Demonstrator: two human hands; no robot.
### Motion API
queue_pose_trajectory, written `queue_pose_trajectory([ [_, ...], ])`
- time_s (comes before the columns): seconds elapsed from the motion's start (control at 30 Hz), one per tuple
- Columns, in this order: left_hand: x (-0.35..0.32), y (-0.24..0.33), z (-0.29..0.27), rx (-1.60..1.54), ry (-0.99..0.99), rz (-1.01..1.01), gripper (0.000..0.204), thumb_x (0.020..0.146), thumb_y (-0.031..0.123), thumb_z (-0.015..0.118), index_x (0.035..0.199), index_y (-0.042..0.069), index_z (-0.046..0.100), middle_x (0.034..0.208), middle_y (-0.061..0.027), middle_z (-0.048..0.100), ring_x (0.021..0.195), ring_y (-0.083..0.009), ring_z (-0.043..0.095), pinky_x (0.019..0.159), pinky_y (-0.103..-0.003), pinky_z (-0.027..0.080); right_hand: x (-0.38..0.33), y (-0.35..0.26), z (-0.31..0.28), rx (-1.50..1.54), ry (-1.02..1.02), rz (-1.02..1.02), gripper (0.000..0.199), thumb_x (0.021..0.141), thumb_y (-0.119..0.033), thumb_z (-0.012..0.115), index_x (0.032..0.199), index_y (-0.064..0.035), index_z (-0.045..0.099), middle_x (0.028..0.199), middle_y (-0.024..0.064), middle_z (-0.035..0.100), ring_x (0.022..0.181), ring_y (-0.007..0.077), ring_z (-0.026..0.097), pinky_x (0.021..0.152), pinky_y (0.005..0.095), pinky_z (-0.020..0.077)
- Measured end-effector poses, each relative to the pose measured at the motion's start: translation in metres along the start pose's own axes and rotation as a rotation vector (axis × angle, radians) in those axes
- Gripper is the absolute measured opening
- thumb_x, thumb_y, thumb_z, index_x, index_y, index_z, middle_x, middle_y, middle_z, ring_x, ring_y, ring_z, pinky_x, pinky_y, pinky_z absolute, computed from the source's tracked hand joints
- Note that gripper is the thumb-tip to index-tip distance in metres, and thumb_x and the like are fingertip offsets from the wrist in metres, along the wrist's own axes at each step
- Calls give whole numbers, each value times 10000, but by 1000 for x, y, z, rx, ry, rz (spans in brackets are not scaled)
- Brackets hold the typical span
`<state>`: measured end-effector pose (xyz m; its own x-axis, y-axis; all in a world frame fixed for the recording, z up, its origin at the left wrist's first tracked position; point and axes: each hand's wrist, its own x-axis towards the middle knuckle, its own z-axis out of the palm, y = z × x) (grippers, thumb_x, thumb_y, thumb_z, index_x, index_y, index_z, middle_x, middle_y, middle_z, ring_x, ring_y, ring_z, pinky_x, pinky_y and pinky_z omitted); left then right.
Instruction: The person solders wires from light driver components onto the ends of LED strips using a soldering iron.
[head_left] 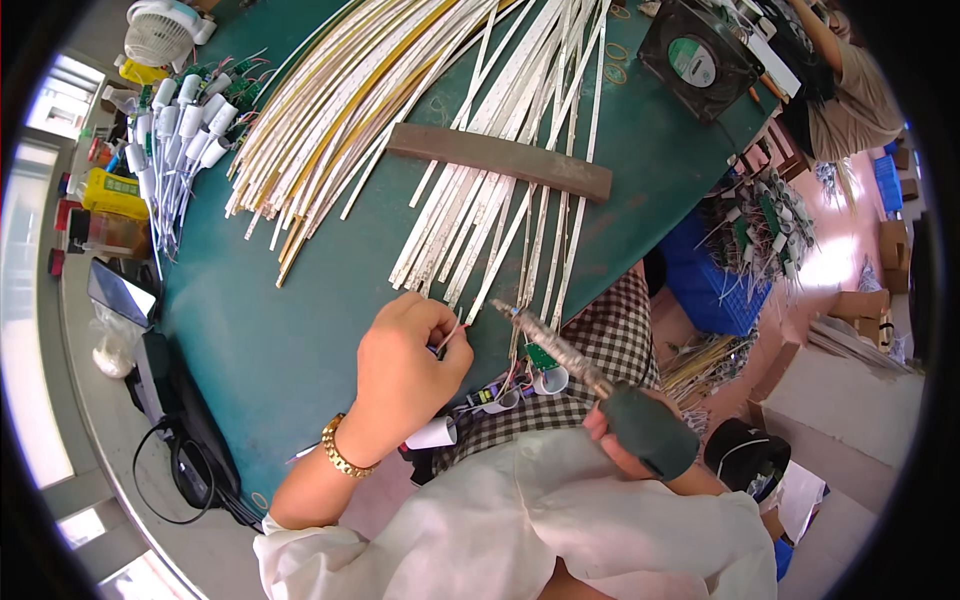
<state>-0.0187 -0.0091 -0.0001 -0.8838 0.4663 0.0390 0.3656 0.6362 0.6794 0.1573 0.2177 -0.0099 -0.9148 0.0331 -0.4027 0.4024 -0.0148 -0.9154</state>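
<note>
My left hand [410,350], a gold watch on its wrist, is closed in a pinch on a thin wire [451,334] at the lower ends of several white LED strips [450,235]. My right hand [622,445] is wrapped round the dark handle of a soldering iron [560,350]. Its tip points up and left, just right of my left fingers and close to the strip ends. A brown bar [500,160] lies across the strips. Below the tip, a small green circuit board [541,357] with wires and white cylindrical housings [550,381] hangs near the table edge, by my checkered cloth [610,330].
On the green table [260,350], more strips [330,110] fan out at the far left. Wired white drivers [190,130] are heaped beyond them. A black fan [695,60] stands at far right. Blue crates [710,280] with driver boards are on the right. Another person [850,100] is at upper right.
</note>
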Motion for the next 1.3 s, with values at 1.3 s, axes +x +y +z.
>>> queue_pose_trajectory([
  [1.3, 15, -6, -15, -258, -255, -303, 84, 742, 30, 674, 698, -33, 638, 598, 7, 573, 562, -45, 511, 525, -220, 425, 8, 3, -6, -706, -205, 86, 234, 713, -225, 721, 913, -112, 674, 755, 22, 688, 674, 204, 672, 575, 322, 521],
])
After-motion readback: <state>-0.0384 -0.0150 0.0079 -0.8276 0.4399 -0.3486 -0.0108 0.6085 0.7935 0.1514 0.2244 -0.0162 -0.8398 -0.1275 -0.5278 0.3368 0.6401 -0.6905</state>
